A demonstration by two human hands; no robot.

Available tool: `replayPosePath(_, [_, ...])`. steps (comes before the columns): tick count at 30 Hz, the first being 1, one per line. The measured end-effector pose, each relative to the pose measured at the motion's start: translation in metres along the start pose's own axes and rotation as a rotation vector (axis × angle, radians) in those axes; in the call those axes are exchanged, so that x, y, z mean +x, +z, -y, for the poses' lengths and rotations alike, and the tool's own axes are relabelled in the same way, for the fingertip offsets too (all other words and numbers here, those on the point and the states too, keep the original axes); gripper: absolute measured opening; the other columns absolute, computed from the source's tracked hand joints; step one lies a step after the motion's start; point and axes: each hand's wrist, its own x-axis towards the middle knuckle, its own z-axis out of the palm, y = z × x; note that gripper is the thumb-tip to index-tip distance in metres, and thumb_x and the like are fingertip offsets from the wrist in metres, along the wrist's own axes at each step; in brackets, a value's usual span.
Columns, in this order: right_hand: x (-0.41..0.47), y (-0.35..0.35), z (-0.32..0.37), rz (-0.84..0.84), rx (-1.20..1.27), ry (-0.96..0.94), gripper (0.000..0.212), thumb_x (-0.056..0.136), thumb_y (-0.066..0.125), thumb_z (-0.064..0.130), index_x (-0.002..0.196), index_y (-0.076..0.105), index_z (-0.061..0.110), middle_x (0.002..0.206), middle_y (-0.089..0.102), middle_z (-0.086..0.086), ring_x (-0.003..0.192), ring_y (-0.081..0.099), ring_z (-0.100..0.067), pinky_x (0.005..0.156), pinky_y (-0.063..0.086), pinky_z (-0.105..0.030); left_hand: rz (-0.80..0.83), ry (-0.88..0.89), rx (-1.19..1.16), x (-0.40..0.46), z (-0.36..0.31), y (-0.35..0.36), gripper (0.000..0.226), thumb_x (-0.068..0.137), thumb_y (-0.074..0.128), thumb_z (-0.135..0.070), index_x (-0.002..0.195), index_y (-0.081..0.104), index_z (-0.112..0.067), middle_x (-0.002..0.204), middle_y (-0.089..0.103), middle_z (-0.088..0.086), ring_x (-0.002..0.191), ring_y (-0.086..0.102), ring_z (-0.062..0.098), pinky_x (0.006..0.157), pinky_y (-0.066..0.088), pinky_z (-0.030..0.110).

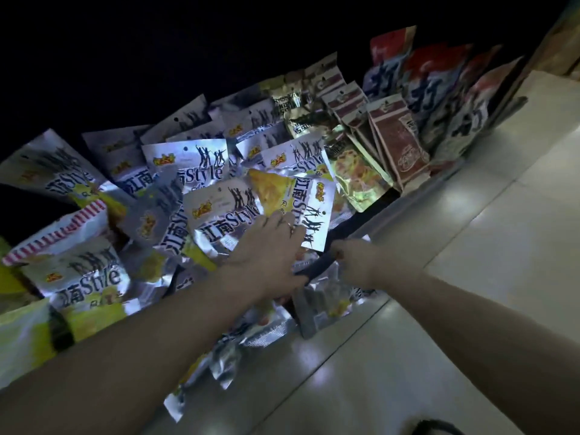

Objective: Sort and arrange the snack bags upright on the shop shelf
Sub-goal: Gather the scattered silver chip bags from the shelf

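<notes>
With my left hand [270, 243] spread flat on the silver snack bags [219, 215] heaped left of centre (none gripped), and my right hand [354, 259] curled on the dark shelf edge [317, 265], I'd lift one bag by its top seam.

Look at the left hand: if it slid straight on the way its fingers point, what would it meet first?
Probably the upside-down silver snack bag that the left hand fingertips already touch, lying on the jumbled pile; depth is hard to judge.

Glossy pale tiled floor [470, 309] beside shelving.
</notes>
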Motion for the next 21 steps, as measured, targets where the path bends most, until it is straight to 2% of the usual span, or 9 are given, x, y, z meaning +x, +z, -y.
replayPosePath(3, [0.007,0.017,-0.005,0.006,-0.119,-0.110,0.032,0.093,0.057,0.023,0.124,0.058,0.019,0.119,0.061,-0.005,0.110,0.062,-0.028,0.076,0.044,-0.030,0.145,-0.054,0.073,0.014,-0.008,0.013,0.090,0.087,0.054,-0.072,0.150,0.029,-0.011,0.159,0.025,0.014,0.144,0.023,0.034,0.118,0.020,0.048])
replayPosePath(5, [0.013,0.020,-0.006,0.028,-0.168,-0.157,0.033,0.091,0.062,0.019,0.124,0.060,0.017,0.122,0.061,-0.007,0.111,0.063,-0.029,0.077,0.049,-0.032,0.190,-0.110,0.047,0.020,-0.008,0.018,0.092,0.086,0.057,-0.070,0.152,0.028,-0.014,0.163,0.019,0.014,0.146,0.021,0.034,0.119,0.019,0.047])
replayPosePath(8, [0.021,0.018,-0.011,0.044,-0.294,-0.248,0.031,0.093,0.060,0.015,0.124,0.065,0.015,0.126,0.062,-0.010,0.114,0.064,-0.031,0.091,0.056,-0.039,0.183,-0.171,0.047,0.026,-0.006,0.023,0.085,0.088,0.056,-0.069,0.151,0.031,-0.019,0.158,0.029,0.012,0.141,0.028,0.032,0.115,0.027,0.044])
replayPosePath(11, [0.026,0.013,-0.020,0.190,-0.328,-0.316,0.031,0.097,0.057,0.014,0.126,0.066,0.011,0.128,0.062,-0.014,0.114,0.064,-0.033,0.091,0.052,-0.038,0.179,-0.228,0.047,0.031,-0.007,0.025,0.082,0.088,0.055,-0.065,0.149,0.032,-0.015,0.152,0.037,0.011,0.137,0.033,0.030,0.112,0.031,0.043])
replayPosePath(13, [0.029,-0.001,-0.024,0.330,-0.295,-0.337,0.026,0.097,0.058,0.016,0.121,0.068,0.012,0.121,0.067,-0.013,0.110,0.066,-0.032,0.091,0.053,-0.038,0.193,-0.256,0.053,0.035,-0.009,0.023,0.088,0.087,0.055,-0.068,0.150,0.029,-0.012,0.151,0.037,0.012,0.136,0.035,0.031,0.111,0.032,0.043])
replayPosePath(15, [0.037,-0.025,-0.028,0.430,-0.246,-0.372,0.013,0.092,0.059,0.013,0.098,0.069,0.016,0.096,0.071,-0.006,0.085,0.069,-0.025,0.076,0.056,-0.035,0.210,-0.289,0.010,0.040,-0.010,0.021,0.092,0.086,0.054,-0.072,0.150,0.027,-0.011,0.148,0.038,0.012,0.134,0.038,0.031,0.111,0.034,0.043])
replayPosePath(17, [0.044,-0.060,-0.029,0.537,-0.162,-0.386,0.007,0.087,0.061,0.009,0.085,0.064,0.015,0.072,0.062,-0.002,0.059,0.057,-0.019,0.055,0.047,-0.028,0.199,-0.326,-0.136,0.046,-0.008,0.018,0.082,0.086,0.058,-0.068,0.141,0.032,-0.015,0.139,0.042,0.008,0.126,0.044,0.029,0.105,0.040,0.042])
replayPosePath(19, [0.049,-0.098,-0.031,0.671,-0.041,-0.361,0.008,0.087,0.066,0.007,0.085,0.062,0.013,0.064,0.055,-0.005,0.051,0.044,-0.018,0.049,0.035,-0.026,0.141,-0.340,-0.454,0.052,-0.005,0.007,0.063,0.083,0.070,-0.052,0.128,0.040,-0.020,0.125,0.046,0.002,0.114,0.050,0.024,0.096,0.048,0.041])
replayPosePath(21, [0.056,-0.131,-0.033,0.763,0.157,-0.285,0.011,0.090,0.065,0.004,0.085,0.060,0.011,0.056,0.049,-0.003,0.046,0.037,-0.014,0.045,0.028,-0.024,0.079,-0.323,-0.799,0.058,-0.003,-0.012,0.049,0.084,0.076,-0.031,0.122,0.046,-0.021,0.120,0.048,-0.002,0.112,0.052,0.020,0.093,0.051,0.040])
